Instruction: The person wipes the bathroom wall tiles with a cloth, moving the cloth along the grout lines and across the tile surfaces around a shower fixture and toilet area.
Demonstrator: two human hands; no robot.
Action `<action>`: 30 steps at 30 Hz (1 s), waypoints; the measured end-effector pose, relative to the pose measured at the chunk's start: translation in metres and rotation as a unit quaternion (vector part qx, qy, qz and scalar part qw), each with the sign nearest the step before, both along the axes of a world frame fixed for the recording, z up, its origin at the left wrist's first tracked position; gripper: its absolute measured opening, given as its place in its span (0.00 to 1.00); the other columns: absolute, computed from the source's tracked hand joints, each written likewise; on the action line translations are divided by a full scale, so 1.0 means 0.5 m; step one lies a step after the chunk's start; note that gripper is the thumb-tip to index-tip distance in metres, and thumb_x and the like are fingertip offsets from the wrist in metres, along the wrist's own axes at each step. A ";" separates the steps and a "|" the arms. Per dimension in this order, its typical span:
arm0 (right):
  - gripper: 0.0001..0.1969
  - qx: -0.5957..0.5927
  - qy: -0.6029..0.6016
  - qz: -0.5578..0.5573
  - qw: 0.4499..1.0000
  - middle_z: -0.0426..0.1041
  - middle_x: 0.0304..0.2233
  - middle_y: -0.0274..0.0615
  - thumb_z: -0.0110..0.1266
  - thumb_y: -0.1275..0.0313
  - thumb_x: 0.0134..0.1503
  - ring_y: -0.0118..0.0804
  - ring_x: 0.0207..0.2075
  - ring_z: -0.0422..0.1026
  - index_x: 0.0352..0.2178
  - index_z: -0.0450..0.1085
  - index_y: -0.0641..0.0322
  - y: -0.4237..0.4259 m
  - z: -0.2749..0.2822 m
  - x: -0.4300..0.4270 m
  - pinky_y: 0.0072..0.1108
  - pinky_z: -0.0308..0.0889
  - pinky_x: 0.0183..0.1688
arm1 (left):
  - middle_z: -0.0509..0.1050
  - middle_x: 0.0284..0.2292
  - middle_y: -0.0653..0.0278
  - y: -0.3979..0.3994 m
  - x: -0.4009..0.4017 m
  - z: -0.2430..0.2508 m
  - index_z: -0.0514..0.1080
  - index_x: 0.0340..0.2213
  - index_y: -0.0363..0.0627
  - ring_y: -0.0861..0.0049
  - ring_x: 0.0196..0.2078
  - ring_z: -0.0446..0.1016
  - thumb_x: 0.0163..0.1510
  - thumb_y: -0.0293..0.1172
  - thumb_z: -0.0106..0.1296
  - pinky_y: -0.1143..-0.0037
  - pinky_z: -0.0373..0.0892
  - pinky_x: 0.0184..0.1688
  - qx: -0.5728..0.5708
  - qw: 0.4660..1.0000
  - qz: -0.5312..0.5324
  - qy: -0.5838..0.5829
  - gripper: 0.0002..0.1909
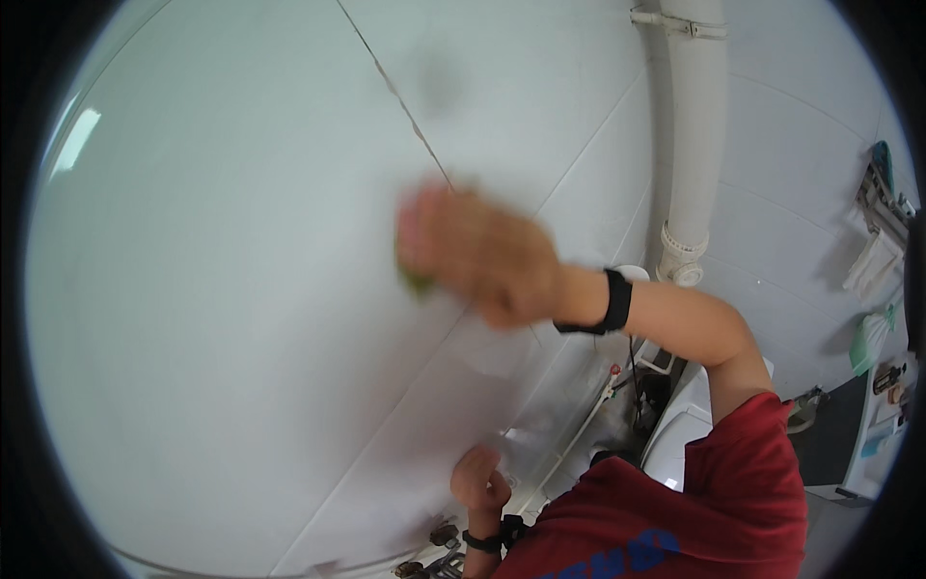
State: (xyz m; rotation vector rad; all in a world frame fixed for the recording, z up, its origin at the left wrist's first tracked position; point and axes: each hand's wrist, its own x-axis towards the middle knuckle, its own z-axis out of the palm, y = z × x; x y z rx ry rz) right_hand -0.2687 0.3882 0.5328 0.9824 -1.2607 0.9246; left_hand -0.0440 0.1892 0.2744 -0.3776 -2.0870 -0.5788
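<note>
My right hand (492, 253) is blurred in front of the white tiled wall (239, 289). It grips a pink and green sponge (412, 242), whose outer edge shows past the fingers. The sponge appears to be against the wall, but blur hides the exact contact. A dark joint line (394, 90) with uneven edges runs down the tiles to the hand. Lower down, my left hand (479, 478) is held near the wall with its fingers curled in, and nothing shows in it. Both wrists wear black bands.
A thick white drainpipe (698, 130) runs along the wall beyond my right arm. Below that arm are a white toilet (680, 441) and a thin pipe with a red valve handle (615, 370). Metal tap fittings (443, 535) lie near my left wrist. A loaded rack (882, 188) hangs at far right.
</note>
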 end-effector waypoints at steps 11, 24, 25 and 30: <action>0.25 -0.110 -0.024 -0.007 0.994 0.73 0.55 0.47 0.52 0.86 0.55 0.48 0.57 0.71 0.54 0.71 0.59 0.112 0.052 -0.139 0.28 0.67 0.59 | 0.78 0.28 0.59 0.003 -0.005 0.001 0.77 0.29 0.41 0.60 0.34 0.80 0.40 0.12 0.46 0.66 0.78 0.38 -0.007 1.000 -0.016 0.017 0.15; 0.23 -0.320 -0.277 -0.041 0.905 0.72 0.55 0.50 0.48 0.65 0.66 0.46 0.57 0.70 0.59 0.64 0.66 0.219 -0.017 -0.257 0.29 0.62 0.60 | 0.79 0.28 0.60 0.001 -0.021 -0.016 0.75 0.29 0.41 0.60 0.33 0.80 0.42 0.13 0.44 0.66 0.79 0.38 0.014 0.998 -0.036 0.048 0.14; 0.23 -0.272 -0.232 -0.044 0.933 0.69 0.58 0.50 0.48 0.67 0.66 0.46 0.59 0.68 0.60 0.64 0.65 0.177 -0.021 -0.218 0.29 0.60 0.62 | 0.79 0.28 0.60 -0.003 -0.016 -0.018 0.75 0.29 0.41 0.60 0.33 0.80 0.43 0.14 0.44 0.66 0.79 0.38 0.005 0.999 -0.030 0.040 0.14; 0.27 0.018 -0.063 -0.020 0.998 0.62 0.64 0.52 0.42 0.85 0.59 0.50 0.67 0.58 0.61 0.63 0.65 0.122 -0.043 -0.080 0.31 0.55 0.67 | 0.79 0.27 0.60 0.005 -0.022 -0.013 0.75 0.29 0.42 0.60 0.31 0.80 0.44 0.14 0.45 0.66 0.79 0.37 -0.002 0.998 -0.034 0.048 0.12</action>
